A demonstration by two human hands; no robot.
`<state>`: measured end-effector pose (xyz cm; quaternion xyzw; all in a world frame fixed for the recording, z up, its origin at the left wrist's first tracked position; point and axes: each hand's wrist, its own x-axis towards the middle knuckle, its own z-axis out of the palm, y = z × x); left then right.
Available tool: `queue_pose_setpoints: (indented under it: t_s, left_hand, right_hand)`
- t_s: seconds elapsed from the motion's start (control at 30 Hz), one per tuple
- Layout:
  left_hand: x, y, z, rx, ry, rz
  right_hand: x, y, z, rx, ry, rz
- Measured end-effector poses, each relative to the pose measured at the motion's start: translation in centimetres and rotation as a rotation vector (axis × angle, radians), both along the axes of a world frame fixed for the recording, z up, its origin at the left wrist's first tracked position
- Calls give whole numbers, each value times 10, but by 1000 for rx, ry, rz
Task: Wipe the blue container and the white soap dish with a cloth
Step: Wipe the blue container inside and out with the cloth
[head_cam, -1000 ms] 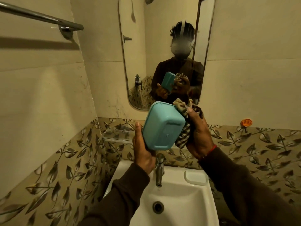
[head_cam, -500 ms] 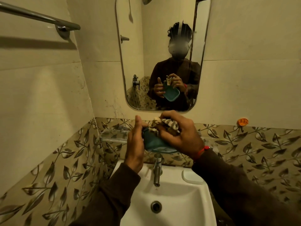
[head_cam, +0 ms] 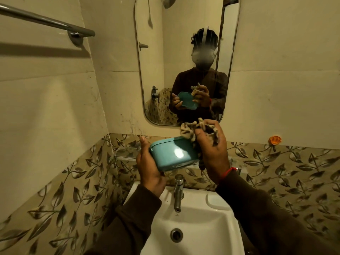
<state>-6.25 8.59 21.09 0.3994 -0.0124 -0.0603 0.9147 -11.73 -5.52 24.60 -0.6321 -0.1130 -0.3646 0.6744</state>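
Observation:
My left hand (head_cam: 150, 165) grips the blue container (head_cam: 173, 156) by its left end and holds it above the tap, its side and rim turned towards me. My right hand (head_cam: 211, 150) is closed on a bunched, patterned brown cloth (head_cam: 193, 127) that touches the container's right end. A white soap dish shape (head_cam: 218, 201) lies on the sink's right rear ledge, below my right wrist.
A white sink (head_cam: 195, 221) with a chrome tap (head_cam: 178, 192) sits directly below my hands. A mirror (head_cam: 185, 57) hangs on the wall ahead and reflects the person. A towel bar (head_cam: 46, 21) runs along the left wall. An orange hook (head_cam: 274, 140) is on the right wall.
The container has been turned so its side faces me. My right hand with the cloth has shifted from on top of the container to its right end.

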Motion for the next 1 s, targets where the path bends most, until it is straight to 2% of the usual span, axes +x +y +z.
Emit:
queue_pose_setpoints:
  t_s: [0.13,0.2,0.27,0.33,0.47,0.5,0.53,0.6,0.73,0.83,0.9,1.0]
  left_hand:
    - [-1,-6,-11,-216,68,-102]
    - [-1,-13,-19,-245,61,-137]
    - [0,-16,-23,-185,45,-171]
    - [7,-7,-22,1,-52,-149]
    - [19,6,-19,627,-517,109]
    - [20,1,-20,748,-593,161]
    - [16,-5,-20,789,-617,194]
    - [8,-15,-18,701,-580,243]
    - [1,-18,-13,381,-381,209]
    - [-5,-16,-13,82,-167,52]
    - [-9,-19,-14,-93,-93,-93]
    - [-10,-20,-18,-283,-107,-159]
  right_hand:
    - [1,0,5,249,88,96]
    - [2,-3,5,211,57,84]
    - [1,-6,7,86,13,50]
    - [-3,-11,9,-74,-2,30]
    - [-12,-16,8,-441,-15,-58]
    - [-12,-13,7,-523,-27,-82]
    - [-11,-9,6,-592,-43,-107]
    - [-8,2,3,-604,-65,-136]
    - [-6,8,-2,-217,-31,-12]
    - [-8,12,-4,77,-34,115]
    - [-7,18,-3,212,-28,167]
    - [-7,16,-7,152,-18,90]
